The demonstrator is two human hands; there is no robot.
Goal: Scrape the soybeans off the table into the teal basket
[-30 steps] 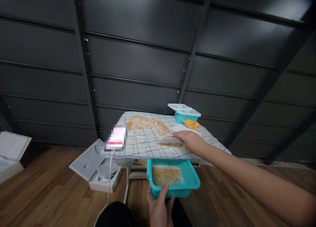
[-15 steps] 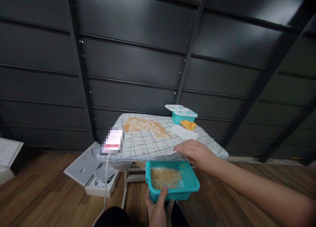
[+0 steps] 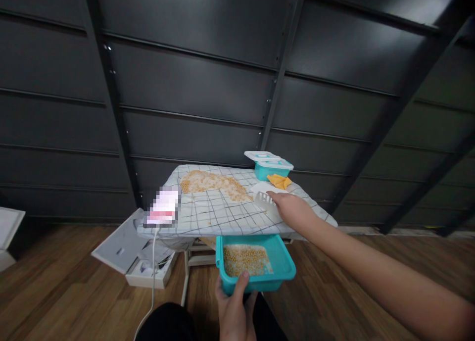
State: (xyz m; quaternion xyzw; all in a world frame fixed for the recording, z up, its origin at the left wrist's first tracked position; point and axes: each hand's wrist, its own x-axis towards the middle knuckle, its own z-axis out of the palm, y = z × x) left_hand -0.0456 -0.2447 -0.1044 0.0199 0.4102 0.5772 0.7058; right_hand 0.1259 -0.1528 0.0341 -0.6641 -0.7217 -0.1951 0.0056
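The right hand has its grip closed on a white slotted scraper, held at the right half of the table, which wears a white checked cloth. The left hand's grip is clamped on the near wall of a teal bin, thumb over the rim, just off the table's front edge. Yellow beans mixed with white grains lie inside it. A similar spread covers the table's far left part. Behind the scraper sit a folded yellow cloth and a lidded teal box. A pixelated phone-like device stands at the left edge, a white cable trailing down.
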